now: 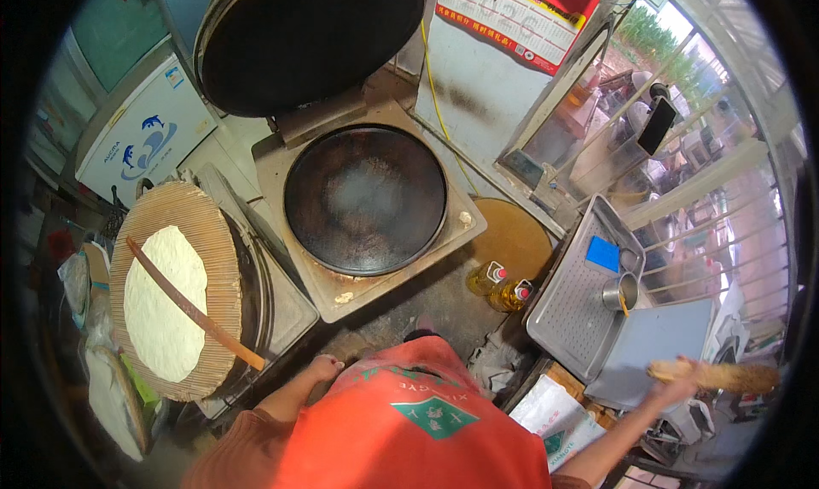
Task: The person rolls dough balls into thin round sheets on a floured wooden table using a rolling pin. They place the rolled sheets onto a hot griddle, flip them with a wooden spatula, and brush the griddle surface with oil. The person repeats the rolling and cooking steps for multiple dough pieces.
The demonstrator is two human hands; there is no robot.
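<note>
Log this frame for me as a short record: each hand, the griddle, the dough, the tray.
Left hand: left hand low beside the red apron, nothing visible in it
Right hand: right hand gripping a brush-like tool at far right
Griddle: round dark griddle plate, nothing lying on it; lid raised
Dough: pale flat sheet on a round slatted mat, wooden stick lying across both
Tray: metal tray holding a blue pad and metal cup

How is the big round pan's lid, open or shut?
Open: the black lid is tilted up behind the griddle, whose round surface shows uncovered.
</note>
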